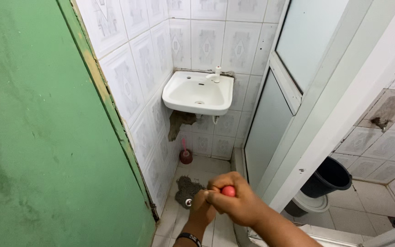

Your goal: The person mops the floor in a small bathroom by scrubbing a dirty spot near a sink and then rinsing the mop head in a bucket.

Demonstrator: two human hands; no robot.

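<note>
Sink (198, 93), toilet brush (185, 154), black bucket (329, 177)

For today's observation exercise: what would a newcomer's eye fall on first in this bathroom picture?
First, the two hands at bottom centre: the right hand is closed around a red handle, with the left hand just below it, above a grey mop head on the floor. Next, the green door filling the left side. Then the white sink on the tiled back wall, with a small red brush standing below it.
</note>
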